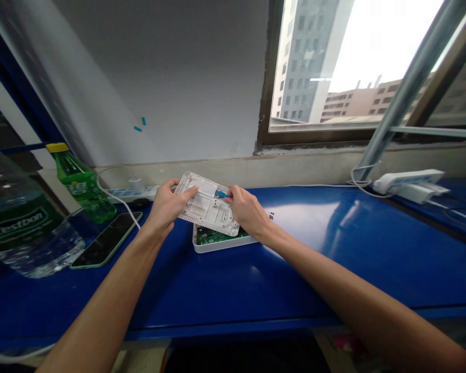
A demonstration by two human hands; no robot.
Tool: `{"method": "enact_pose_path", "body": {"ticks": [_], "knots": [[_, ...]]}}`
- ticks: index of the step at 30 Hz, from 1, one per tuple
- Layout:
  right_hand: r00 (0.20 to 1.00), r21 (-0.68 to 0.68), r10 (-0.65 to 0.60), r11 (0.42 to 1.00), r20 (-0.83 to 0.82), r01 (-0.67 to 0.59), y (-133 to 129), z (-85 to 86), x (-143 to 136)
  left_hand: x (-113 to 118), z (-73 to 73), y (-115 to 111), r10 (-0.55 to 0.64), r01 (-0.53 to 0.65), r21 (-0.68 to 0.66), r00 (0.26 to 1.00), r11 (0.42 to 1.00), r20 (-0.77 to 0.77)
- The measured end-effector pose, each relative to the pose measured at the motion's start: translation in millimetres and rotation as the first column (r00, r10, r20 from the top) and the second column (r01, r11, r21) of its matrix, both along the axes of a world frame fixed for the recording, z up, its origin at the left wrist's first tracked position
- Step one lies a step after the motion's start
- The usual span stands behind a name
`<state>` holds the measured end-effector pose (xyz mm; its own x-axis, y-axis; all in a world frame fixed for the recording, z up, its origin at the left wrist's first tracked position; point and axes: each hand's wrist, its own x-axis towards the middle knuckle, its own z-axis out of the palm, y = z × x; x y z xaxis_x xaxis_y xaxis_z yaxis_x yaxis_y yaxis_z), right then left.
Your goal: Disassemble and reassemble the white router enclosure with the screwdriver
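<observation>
Left hand (170, 204) clamps the cover (204, 207), long axis roughly ten-to-four, and right hand (248, 209) pinches the blue tab (219, 194) at its ten o'clock.

1. Hands: two are showing, one left hand (169, 204), one right hand (248, 210).
2. Bottles: two are standing, one large bottle (23, 223), one green bottle (81, 186).
3. Phone (108, 241): one is lying flat.
4. White perforated panel (205, 207): one is showing.
5. White casing (225, 247): one is showing, one green circuit board (213, 237) is sitting inside.
6. Blue pieces: three are showing, one blue piece at the panel (220, 194), two blue strips (137, 129) on the wall.
7. Power strips: two are showing, one left-side strip (151, 192), one right-side strip (407, 178).
8. Table (217, 290): one is showing.
9. Cables: several are running, exact count unclear.
</observation>
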<state>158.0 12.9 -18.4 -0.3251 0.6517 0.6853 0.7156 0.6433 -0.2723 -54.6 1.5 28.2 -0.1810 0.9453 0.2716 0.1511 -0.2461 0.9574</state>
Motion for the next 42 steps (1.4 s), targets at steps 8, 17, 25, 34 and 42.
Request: {"method": "enact_pose_path", "body": {"ticks": [8,17,25,34,42], "knots": [[0.999,-0.026,0.034,0.999,-0.008,-0.034,-0.8,2.4,0.8,-0.2,10.1,-2.4,0.006,-0.005,0.031,1.0,1.0,-0.03],[0.996,0.004,0.047,0.999,-0.073,-0.047,1.9,-2.1,0.9,3.8,10.5,-3.6,0.042,-0.042,0.045,0.999,0.998,-0.007],[0.996,-0.004,0.046,0.999,-0.075,-0.046,-3.0,4.7,0.3,2.6,10.2,-3.1,0.048,-0.047,0.074,0.999,0.996,-0.011],[0.996,-0.032,0.081,0.996,-0.041,-0.082,2.4,-1.8,13.0,1.6,13.3,-5.5,0.075,-0.072,0.08,0.996,0.994,-0.037],[0.947,0.15,0.152,0.982,-0.283,-0.113,-16.9,24.9,21.9,-5.8,11.1,0.1,0.131,-0.116,0.146,0.987,0.982,-0.094]]}}
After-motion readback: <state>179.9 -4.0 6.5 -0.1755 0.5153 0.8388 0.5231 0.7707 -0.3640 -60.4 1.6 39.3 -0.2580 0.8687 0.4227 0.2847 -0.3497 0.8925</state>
